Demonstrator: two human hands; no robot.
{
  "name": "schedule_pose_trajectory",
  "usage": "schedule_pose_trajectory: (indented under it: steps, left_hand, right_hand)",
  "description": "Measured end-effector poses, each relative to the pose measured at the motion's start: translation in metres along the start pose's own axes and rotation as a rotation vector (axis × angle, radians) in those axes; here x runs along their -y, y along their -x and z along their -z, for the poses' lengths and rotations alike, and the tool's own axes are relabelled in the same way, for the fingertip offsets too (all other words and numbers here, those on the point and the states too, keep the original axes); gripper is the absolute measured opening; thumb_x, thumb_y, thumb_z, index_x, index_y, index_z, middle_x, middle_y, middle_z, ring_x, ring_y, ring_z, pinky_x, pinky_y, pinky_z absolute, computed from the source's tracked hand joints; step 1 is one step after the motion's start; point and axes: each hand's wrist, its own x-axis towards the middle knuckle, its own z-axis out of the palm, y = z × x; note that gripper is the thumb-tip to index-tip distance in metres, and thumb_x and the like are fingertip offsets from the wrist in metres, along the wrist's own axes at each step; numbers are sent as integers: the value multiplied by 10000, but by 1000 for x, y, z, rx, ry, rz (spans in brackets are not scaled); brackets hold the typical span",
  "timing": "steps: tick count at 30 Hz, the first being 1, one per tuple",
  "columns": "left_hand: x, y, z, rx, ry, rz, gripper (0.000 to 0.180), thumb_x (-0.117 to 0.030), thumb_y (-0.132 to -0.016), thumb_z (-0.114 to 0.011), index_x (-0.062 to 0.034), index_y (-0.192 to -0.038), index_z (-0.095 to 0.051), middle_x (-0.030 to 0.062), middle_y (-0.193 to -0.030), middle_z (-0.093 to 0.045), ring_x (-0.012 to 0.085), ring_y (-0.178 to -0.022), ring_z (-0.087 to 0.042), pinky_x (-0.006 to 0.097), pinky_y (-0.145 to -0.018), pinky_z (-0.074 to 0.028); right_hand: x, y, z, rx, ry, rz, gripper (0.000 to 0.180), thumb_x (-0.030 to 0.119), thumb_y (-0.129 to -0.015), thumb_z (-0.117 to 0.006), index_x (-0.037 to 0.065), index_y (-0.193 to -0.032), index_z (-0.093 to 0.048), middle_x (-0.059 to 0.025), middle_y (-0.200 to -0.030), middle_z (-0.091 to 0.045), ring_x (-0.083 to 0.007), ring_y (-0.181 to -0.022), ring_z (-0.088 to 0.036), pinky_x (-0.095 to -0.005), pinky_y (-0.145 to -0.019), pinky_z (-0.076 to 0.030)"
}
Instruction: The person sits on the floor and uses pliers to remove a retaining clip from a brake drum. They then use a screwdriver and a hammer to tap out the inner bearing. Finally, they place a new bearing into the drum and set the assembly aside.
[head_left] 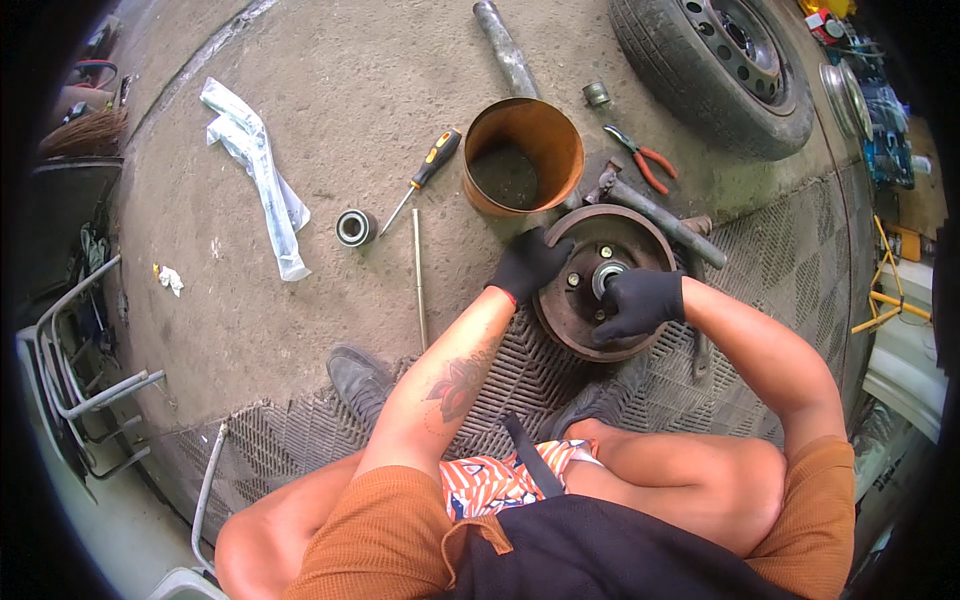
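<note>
A rusty brake drum (560,310) with wheel studs around its centre rests in front of me on the mat. My left hand (532,265), in a black glove, is closed over the drum's left rim. At the hub, my gloved right hand (640,305) is curled, its thumb side against the shiny bearing ring (603,278) in the middle; whatever its fingers may hold is hidden. Just beyond the drum lie a hammer (665,220) and an upright rusty metal cylinder (480,190). A loose wheel bearing (355,228) stands to the left beside a yellow-and-black screwdriver (430,165).
Red-handled pliers (645,160), a small metal socket (596,94) and a metal pipe (506,50) lie farther off. A tyred wheel (715,70) is at the far right. Left are a thin metal rod (419,280), a clear plastic bag (260,175) and a metal tube frame (75,350).
</note>
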Motion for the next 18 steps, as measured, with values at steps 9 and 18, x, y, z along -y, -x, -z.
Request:
schedule_pose_trajectory:
  steps: [9, 18]
  left_hand:
    - [10, -3, -8, -105, -147, -3, 510, -464, -880, -656, 21, -1029, -709, 285, -1008, -694, 422, -999, -675, 471, -859, -525]
    - [-35, 38, 55, 228, -457, -5, 605, -578, -904, -573, -17, -1110, -664, 278, -1046, -686, 450, -1005, -660, 500, -892, -515]
  right_hand:
    - [-13, -1, -2, -75, 81, 93, 579, 595, -796, -682, 25, -878, -736, -252, -874, -697, -423, -838, -672, -468, -765, -534]
    - [-3, 2, 8, -34, 109, 130, 571, 580, -831, -646, 23, -904, -746, -253, -909, -704, -396, -882, -688, -466, -808, -537]
